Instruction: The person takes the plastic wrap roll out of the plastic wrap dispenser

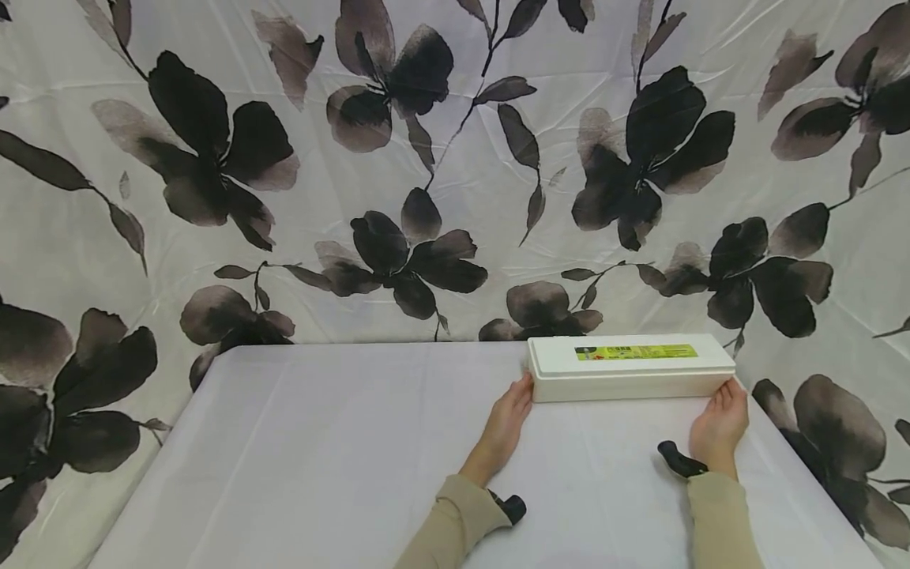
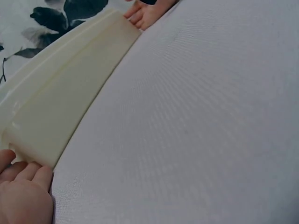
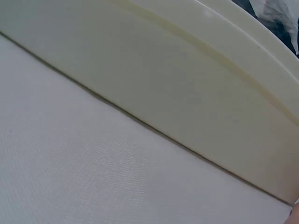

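A long white lidded box (image 1: 633, 386) with a yellow-green label (image 1: 636, 352) on top lies at the far right of the table. My left hand (image 1: 503, 427) rests against its left end, and the left wrist view shows those fingers (image 2: 32, 172) touching the end wall. At the opposite end is my right hand (image 1: 720, 427), its fingers along the right corner. The box's front wall (image 3: 154, 79) fills much of the right wrist view, where only a sliver of the hand shows at the lower right. Both thumbs are hard to make out.
A white cloth covers the table (image 1: 320, 458). Behind it hangs a white curtain (image 1: 512, 190) with dark flower prints. The box sits close to the table's back edge and right side. Each wrist carries a black strap-like piece (image 1: 681, 460).
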`<state>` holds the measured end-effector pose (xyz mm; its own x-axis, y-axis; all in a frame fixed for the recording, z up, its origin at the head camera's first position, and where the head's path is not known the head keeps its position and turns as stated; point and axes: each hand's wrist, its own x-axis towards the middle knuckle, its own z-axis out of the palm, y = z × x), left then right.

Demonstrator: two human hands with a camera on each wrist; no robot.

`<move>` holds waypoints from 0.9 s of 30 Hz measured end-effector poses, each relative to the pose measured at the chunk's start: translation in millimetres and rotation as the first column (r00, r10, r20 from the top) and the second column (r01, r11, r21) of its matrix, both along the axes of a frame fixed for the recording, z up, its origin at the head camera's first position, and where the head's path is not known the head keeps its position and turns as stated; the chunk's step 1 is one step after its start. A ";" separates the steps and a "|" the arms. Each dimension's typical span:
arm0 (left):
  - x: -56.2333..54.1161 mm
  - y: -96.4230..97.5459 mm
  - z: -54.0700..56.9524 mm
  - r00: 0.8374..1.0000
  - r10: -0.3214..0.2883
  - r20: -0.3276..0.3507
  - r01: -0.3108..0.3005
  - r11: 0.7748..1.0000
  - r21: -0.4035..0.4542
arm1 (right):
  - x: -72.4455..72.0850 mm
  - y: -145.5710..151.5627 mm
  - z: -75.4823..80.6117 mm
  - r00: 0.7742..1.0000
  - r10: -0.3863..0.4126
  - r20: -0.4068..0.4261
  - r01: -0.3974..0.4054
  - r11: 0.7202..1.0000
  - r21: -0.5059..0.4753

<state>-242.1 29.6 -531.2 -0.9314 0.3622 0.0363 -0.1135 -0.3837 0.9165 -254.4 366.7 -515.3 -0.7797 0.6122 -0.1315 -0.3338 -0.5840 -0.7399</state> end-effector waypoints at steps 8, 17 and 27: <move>0.7 0.1 1.9 1.000 0.029 -0.003 -0.029 1.000 0.006 | -2.4 -3.5 2.9 0.999 -0.033 0.000 0.033 0.999 0.014; 1.3 0.1 2.0 0.998 0.052 -0.024 -0.052 0.999 -0.013 | -3.0 -4.2 5.4 0.998 -0.055 -0.017 0.055 0.998 -0.033; 1.4 1.6 4.0 0.995 0.075 -0.068 -0.080 0.994 -0.077 | -0.4 -6.2 6.3 0.997 -0.080 -0.017 0.079 0.997 -0.013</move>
